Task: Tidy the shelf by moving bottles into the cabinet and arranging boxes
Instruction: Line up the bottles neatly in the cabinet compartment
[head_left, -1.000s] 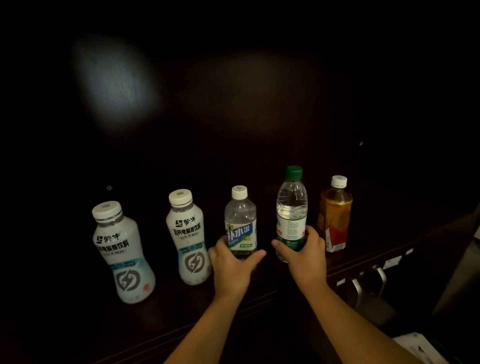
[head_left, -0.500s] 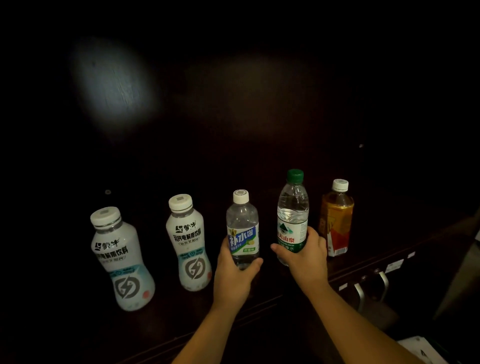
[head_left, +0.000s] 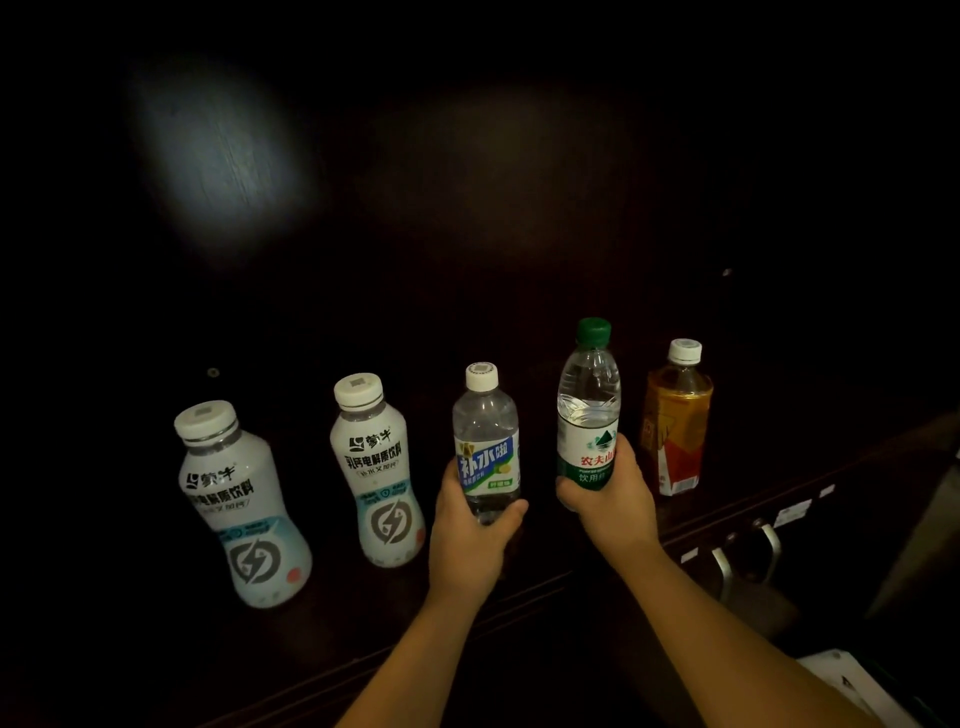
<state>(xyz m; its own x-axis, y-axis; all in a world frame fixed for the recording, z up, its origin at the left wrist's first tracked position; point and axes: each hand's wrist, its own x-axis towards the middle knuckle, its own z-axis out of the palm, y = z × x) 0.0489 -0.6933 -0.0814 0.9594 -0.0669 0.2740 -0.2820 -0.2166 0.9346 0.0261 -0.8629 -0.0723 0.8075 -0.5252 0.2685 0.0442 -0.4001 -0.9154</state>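
Several bottles stand in a row on a dark wooden shelf. My left hand is closed around the base of a clear bottle with a white cap and blue label. In my right hand is the lower part of a clear water bottle with a green cap, held upright and raised slightly. Two white drink bottles stand to the left. An amber tea bottle stands at the far right, just beyond my right hand.
The dark back wall rises behind the row, with a pale light patch at upper left. Metal drawer handles sit below the shelf edge at the right. A white object lies at the bottom right corner.
Both hands have tightened on their bottles and lifted them a little. The blue-label bottle and the green-cap bottle sit higher than a second ago. The other bottles have not moved.
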